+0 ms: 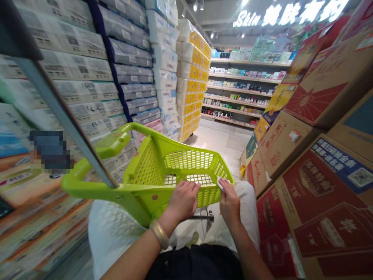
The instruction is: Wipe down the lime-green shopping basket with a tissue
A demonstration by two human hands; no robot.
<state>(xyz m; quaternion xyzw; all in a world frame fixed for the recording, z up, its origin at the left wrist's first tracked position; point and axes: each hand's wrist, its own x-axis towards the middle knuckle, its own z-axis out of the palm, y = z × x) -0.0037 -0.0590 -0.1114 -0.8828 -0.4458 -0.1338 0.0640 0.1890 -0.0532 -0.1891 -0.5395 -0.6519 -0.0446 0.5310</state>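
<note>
Wrapped packs (131, 54) stand stacked at left, cardboard cartons (317, 83) at right, with stocked shelves (241, 90) beyond beneath a lit sign (287, 14).

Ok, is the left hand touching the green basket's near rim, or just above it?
Touching. The head view shows it: the left hand lies across the near rim of the green basket, with no gap visible.

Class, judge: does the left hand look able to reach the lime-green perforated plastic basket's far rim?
Probably yes: the left hand rests on the near rim, and the open basket leaves the way to the far rim free.
</note>
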